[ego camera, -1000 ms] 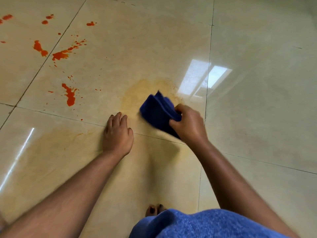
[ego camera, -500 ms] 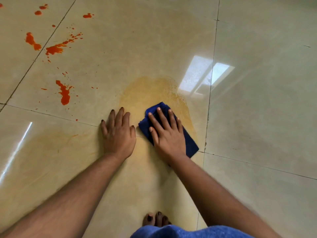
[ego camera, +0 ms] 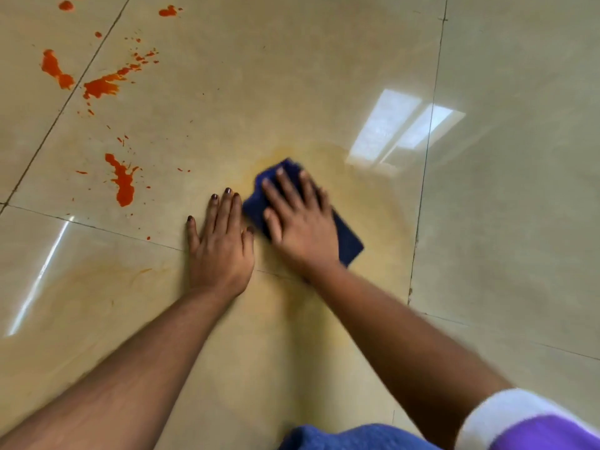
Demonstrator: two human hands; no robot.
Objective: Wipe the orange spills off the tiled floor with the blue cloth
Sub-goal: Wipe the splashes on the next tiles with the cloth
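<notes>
Blue cloth [ego camera: 349,241]: dark blue, folded flat on the glossy beige tiled floor [ego camera: 503,222], pressed under a spread palm (edges blurred).
Orange spills [ego camera: 123,183]: bright splatters and droplets well left of the cloth, scattered across two tiles either side of a grout line.
Smear [ego camera: 367,193]: pale yellow-orange film ringing the cloth, also spreading over the tile nearer the camera.

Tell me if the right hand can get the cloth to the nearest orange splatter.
Probably yes. The right hand presses the cloth flat, but the left hand lies planted between it and the splatter, so it must go around.
</notes>
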